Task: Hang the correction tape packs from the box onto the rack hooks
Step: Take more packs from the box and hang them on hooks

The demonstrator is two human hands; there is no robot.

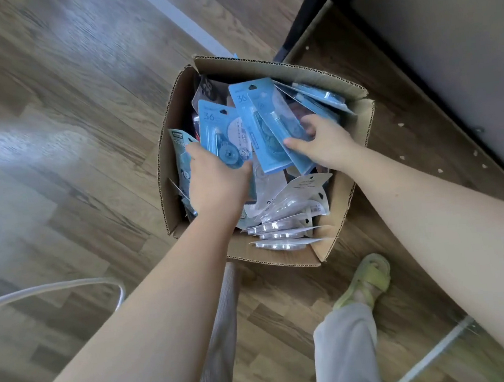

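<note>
Inside the cardboard box (319, 73), left hand (217, 182) and right hand (326, 144) each grip blue correction tape packs (264, 127), whose loose fan could slip.

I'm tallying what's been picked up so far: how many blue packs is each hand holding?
3 that show: the left hand grips one blue pack; the right hand pinches two overlapping blue packs. More may be hidden behind them.

Corrugated cardboard box (360, 136), glossy wood floor (53, 149)
</note>
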